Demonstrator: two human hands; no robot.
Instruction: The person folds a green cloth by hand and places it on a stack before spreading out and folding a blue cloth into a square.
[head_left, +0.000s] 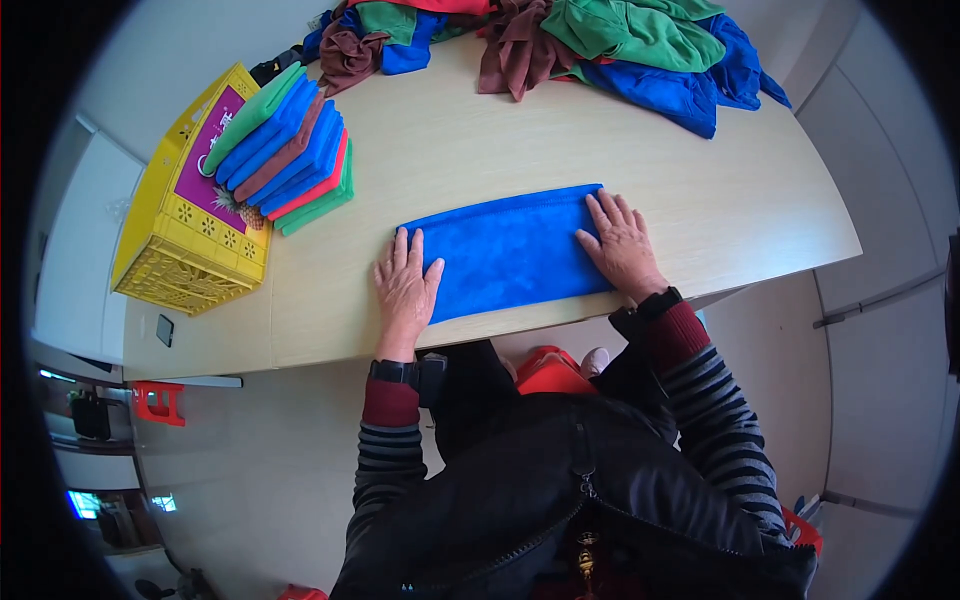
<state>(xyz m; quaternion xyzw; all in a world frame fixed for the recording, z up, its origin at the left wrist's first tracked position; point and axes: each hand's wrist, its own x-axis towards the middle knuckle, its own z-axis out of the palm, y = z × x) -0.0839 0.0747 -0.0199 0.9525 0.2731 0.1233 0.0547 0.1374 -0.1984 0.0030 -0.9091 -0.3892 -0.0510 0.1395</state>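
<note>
A blue towel point(510, 250), folded into a long flat rectangle, lies at the near edge of the table. On its left end rests my left hand point(405, 285), fingers stretched out and pointing away from me. My right hand point(622, 245) lies flat over the right end, its fingers spread along the edge of the cloth. Neither hand grips the towel; both touch it from above. To the left, a stack of folded towels point(290, 150) in green, blue, brown and red leans against the side of a yellow crate.
The yellow plastic crate point(190, 265) stands at the table's left end. Loose green, blue and brown cloths point(640, 40) are heaped at the far side, with another pile point(385, 40) beside them. A small dark flat object point(165, 330) lies near the left corner. Red stools point(158, 402) stand below.
</note>
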